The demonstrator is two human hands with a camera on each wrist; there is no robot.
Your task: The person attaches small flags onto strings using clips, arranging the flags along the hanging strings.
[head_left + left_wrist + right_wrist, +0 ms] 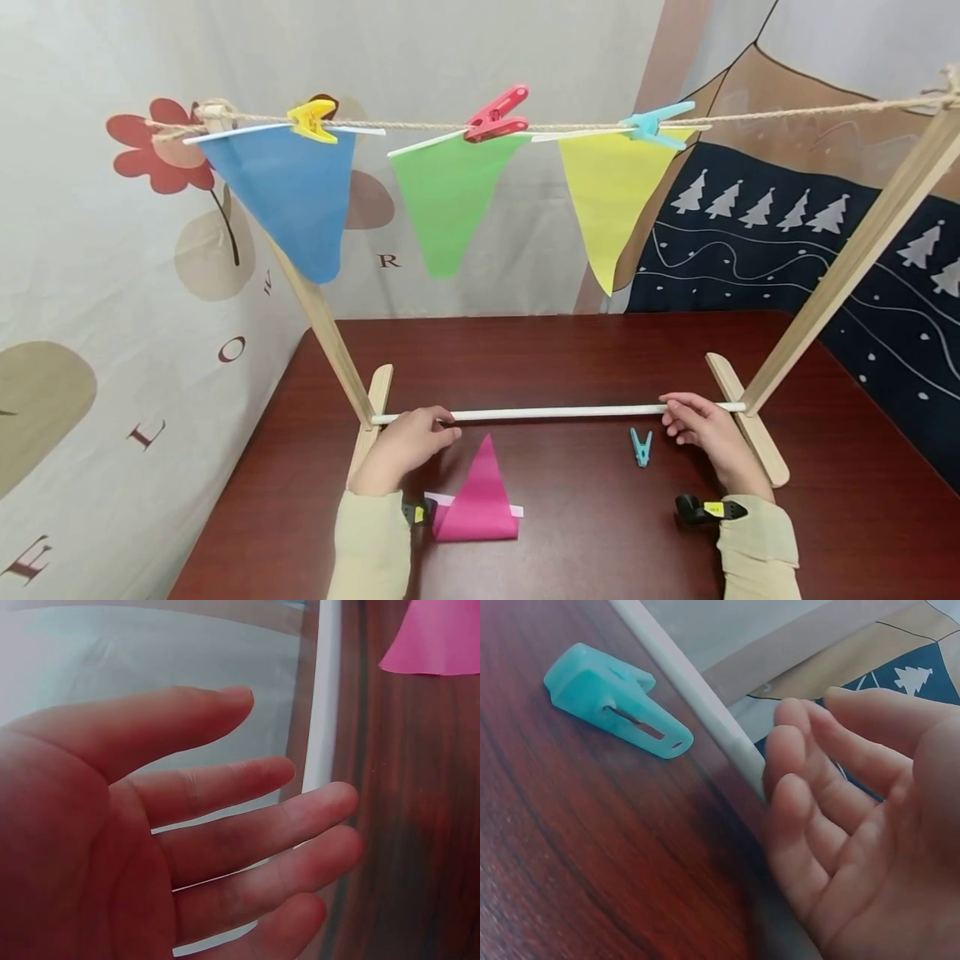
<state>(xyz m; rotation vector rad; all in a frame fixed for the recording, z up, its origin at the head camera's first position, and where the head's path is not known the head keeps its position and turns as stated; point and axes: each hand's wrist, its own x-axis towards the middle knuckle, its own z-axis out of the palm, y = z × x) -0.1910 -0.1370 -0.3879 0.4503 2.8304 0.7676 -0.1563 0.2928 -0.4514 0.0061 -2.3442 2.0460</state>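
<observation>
A white rod [558, 412] lies across the dark wooden tabletop [570, 358], its long axis running left to right between the two feet of a small wooden drying frame [847, 258]. The left hand [408, 442] sits at the rod's left end and the right hand [701, 429] at its right end, so each hand is nearest its own end and the rod lies just ahead of both sets of fingertips.

In the left wrist view the left hand's fingers [255, 847] are nearly straight and loosely spread, their tips at the rod [324, 697]; they curl round nothing. Whether they actually press on the rod cannot be told. In the right wrist view the right hand's fingers [799, 772] are gently bent, relaxed, with the tips just against or beside the rod [697, 697]; they do not close round it.

Both forearms come in low from the near edge, in pale sleeves, palms turned inward toward each other.

A pink pennant [480, 496] lies flat on the tabletop just behind the left hand, and a teal clothespin [641, 447] lies near the right hand, between it and the pennant.

Overhead, a twine line [787, 115] carries a blue pennant [288, 196], a green pennant [450, 200] and a yellow pennant [611, 200], each held by a clothespin.
</observation>
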